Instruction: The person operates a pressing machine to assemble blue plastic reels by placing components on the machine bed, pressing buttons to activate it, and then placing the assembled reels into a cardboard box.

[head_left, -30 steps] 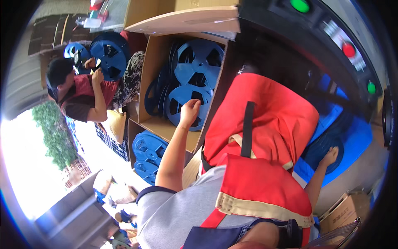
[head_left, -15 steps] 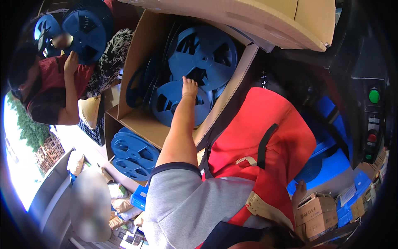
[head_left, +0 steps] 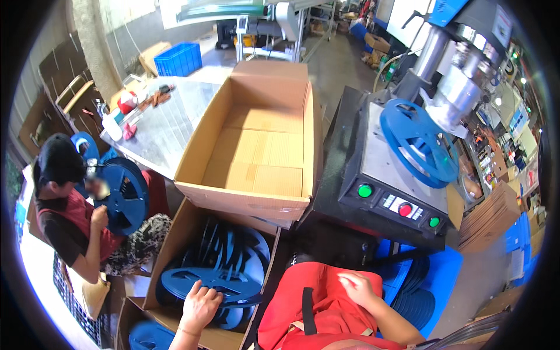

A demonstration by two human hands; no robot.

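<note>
In the head view the left hand point(head_left: 198, 306) grasps the rim of a flat blue reel point(head_left: 211, 281), lying on top of the upright reels packed in the near carton point(head_left: 169, 256); the right hand point(head_left: 357, 289) rests released on the red apron point(head_left: 318, 303); the far carton point(head_left: 256, 146) sits open, holding nothing, beside the press point(head_left: 402, 175), where another reel point(head_left: 417, 143) leans

A grey concrete floor point(head_left: 335, 55) ran past a steel counter point(head_left: 169, 125), a blue crate point(head_left: 181, 58) and a rough wall point(head_left: 125, 26), daylit.
</note>
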